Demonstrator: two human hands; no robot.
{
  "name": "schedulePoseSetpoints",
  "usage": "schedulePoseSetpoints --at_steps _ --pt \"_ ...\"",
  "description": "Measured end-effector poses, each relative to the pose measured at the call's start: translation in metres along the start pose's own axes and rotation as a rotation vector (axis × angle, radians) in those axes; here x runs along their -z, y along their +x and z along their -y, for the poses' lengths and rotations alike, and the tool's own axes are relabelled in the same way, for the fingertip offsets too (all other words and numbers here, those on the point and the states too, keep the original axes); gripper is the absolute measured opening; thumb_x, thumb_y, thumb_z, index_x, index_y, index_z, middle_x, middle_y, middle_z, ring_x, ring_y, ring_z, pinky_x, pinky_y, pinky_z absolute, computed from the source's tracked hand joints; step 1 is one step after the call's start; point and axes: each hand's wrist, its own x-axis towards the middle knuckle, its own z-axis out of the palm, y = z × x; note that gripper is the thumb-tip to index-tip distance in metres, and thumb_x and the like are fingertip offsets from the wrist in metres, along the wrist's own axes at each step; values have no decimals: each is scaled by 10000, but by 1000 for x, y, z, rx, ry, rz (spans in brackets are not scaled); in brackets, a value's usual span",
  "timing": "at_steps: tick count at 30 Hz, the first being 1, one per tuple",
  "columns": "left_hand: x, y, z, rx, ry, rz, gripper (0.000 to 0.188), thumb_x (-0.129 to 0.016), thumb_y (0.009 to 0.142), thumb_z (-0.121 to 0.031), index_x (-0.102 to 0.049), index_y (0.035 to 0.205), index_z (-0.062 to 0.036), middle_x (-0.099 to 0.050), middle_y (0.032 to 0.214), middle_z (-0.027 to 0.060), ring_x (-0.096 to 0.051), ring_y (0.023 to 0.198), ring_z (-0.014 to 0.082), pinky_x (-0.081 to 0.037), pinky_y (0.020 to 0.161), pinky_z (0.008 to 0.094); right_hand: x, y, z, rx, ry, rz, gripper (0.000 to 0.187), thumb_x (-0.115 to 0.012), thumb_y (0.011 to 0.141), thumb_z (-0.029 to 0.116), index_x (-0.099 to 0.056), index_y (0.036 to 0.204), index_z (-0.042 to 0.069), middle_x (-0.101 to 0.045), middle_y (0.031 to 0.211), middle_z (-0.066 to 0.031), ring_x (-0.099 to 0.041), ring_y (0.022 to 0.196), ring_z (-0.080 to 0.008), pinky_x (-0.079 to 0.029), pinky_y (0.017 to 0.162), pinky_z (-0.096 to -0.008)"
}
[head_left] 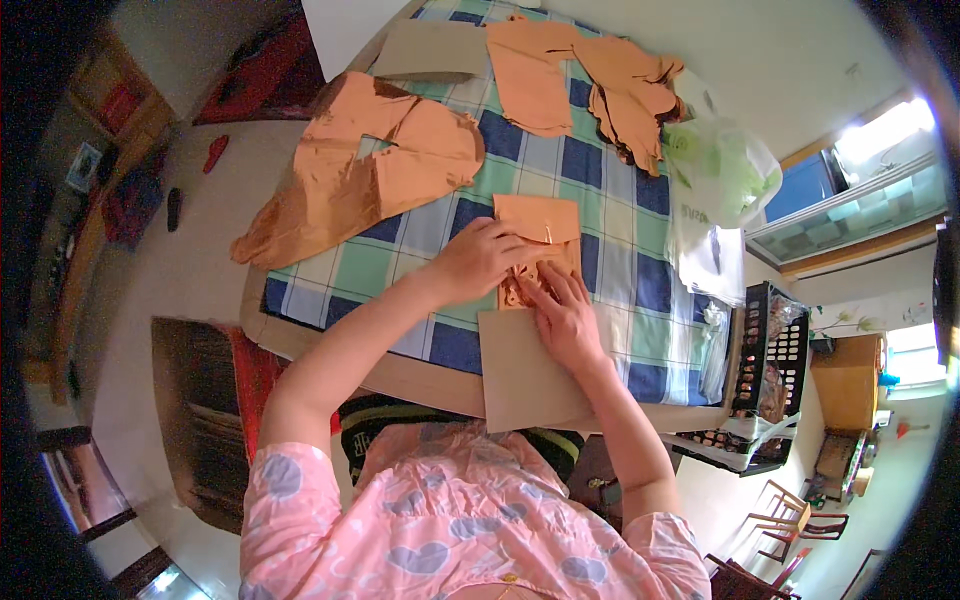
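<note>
Your copper foil sheet (pixel 537 232) lies on the checked cloth (pixel 620 215) of the bench, its near end over the brown card (pixel 525 375). It looks thin, light and easily creased or torn, so press it flat rather than pinch it, holding near the edges. Your left hand (pixel 478 260) rests on it, fingers curled, gripping nothing. Your right hand (pixel 562 315) lies flat, fingertips spread on the embossed part, wrist low.

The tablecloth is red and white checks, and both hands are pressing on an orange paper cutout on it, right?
Not quite. The head view shows the tablecloth in blue, green and white checks, not red and white. The rest holds: the left hand and right hand both press on the orange paper cutout.
</note>
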Motion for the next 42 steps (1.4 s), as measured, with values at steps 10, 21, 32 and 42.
schedulePoseSetpoints --at_steps 10,21,32,42 --pt "-5 21 13 256 -164 419 399 -656 798 -129 -624 1195 -122 -658 977 119 -587 1005 286 -424 911 428 -4 0 0 -23 45 30 565 -565 809 48 -484 1357 160 -483 1360 -164 -432 1281 -378 -306 1099 -531" --pt "-6 -25 -1 132 -12 211 249 -658 784 -142 -662 1017 -54 -638 1005 85 -601 974 261 -479 860 405 -9 -4 -6 2 49 24 560 -575 765 17 -552 1307 156 -483 1347 -177 -430 1283 -373 -308 1096 -535" --pt "-4 -33 -16 76 116 200 283 -553 849 -153 -649 1104 -75 -537 1280 117 -489 1245 258 -325 1095 499 -3 -1 -1 13 56 -10 537 -584 779 25 -573 1301 154 -512 1316 -191 -465 1253 -374 -339 1065 -525" --pt "-8 -40 -16 94 163 253 293 -559 846 -172 -634 1125 -131 -479 1332 148 -443 1298 293 -285 1089 589 2 1 5 -27 81 -16 462 -586 777 8 -617 1219 138 -530 1299 -201 -483 1233 -387 -351 1060 -525"
